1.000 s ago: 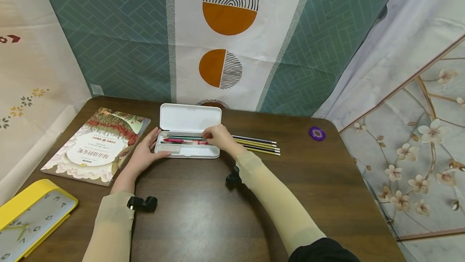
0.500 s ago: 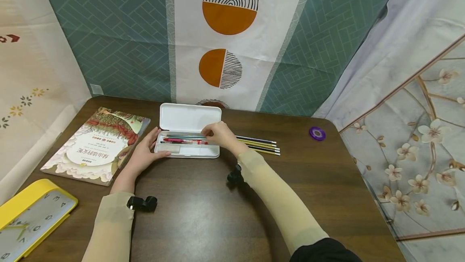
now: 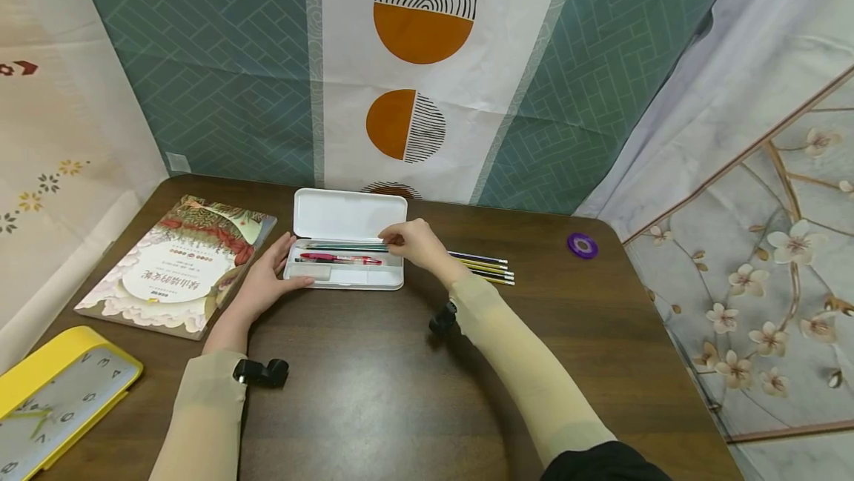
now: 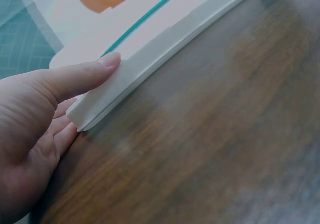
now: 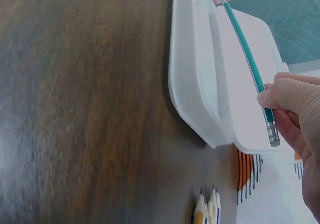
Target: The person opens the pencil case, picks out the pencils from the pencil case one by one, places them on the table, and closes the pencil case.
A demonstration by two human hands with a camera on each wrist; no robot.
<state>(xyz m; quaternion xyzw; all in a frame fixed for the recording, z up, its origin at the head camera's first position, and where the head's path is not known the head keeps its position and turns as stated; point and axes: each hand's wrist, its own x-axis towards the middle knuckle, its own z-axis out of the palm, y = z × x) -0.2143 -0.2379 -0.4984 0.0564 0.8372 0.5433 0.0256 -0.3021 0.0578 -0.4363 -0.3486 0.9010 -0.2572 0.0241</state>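
Observation:
An open white pencil case [image 3: 350, 216] stands near the back of the table, its lid tilted up behind. My left hand [image 3: 265, 282] grips the case's left end, thumb [image 4: 92, 76] over the front wall and fingers round the corner. Between thumb and fingers, my right hand [image 3: 416, 244] pinches a green pencil [image 5: 247, 56] near its eraser end. That pencil slants over the case, its far end close to the left hand. A red pen [image 3: 340, 259] and a pale block [image 3: 312, 271] lie inside the case.
Several striped pencils [image 3: 490, 266] lie on the table right of the case. Farther right is a purple ring-shaped thing [image 3: 583, 245]. A book [image 3: 176, 270] lies to the left, with a yellow clock [image 3: 70, 392] nearer the front. Patterned cloth [image 3: 233, 73] hangs behind the table.
My right hand has shifted a little to the right, and more of the green pencil's length shows beside its fingers. The left hand and the case have stayed in place.

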